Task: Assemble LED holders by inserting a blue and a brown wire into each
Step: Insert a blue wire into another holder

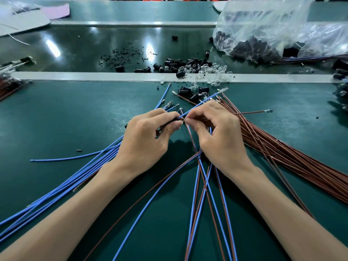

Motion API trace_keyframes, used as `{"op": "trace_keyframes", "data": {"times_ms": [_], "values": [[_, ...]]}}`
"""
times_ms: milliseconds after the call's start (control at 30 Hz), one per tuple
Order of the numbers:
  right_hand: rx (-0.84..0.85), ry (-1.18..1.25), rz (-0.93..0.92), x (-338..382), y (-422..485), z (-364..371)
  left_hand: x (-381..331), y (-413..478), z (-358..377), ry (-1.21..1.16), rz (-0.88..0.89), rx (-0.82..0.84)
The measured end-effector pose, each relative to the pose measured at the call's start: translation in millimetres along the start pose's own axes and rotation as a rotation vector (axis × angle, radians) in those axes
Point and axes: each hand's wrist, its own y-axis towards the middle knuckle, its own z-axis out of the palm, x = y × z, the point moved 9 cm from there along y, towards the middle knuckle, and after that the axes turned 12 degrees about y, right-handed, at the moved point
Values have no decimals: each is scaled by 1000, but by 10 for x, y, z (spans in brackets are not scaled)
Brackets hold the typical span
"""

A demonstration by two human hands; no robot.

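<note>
Crossing loose wires (207,204), blue and brown, are lying at the near edge of the bench (56,113), apparently trailing from the work in hand. At bench centre the left hand (145,136) is holding its grip closed round a small dark part (170,121), judged an LED holder, steadying it. The right hand (218,136) is pinching the end of a brown wire (190,137) against that part, apparently seating it. A blue wire (199,103) is running from the same point toward the far side. Blue stock (84,170) is fanning left and brown stock (282,153) right. Spare holders (175,65) and clear LEDs (212,72) are sitting along the centre rail, within reach.
</note>
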Motion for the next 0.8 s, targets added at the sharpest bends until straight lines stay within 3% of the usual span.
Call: {"op": "trace_keyframes", "data": {"times_ms": [200,500,800], "values": [[22,-20,-32,-6,-23,58,-68,-19,64,2,72,64],[-67,-48,46,-38,-23,-60,71,1,-14,-26,-52,-30],[-40,-6,14,-35,-3,-37,33,-6,20,-57,-19,5]]}}
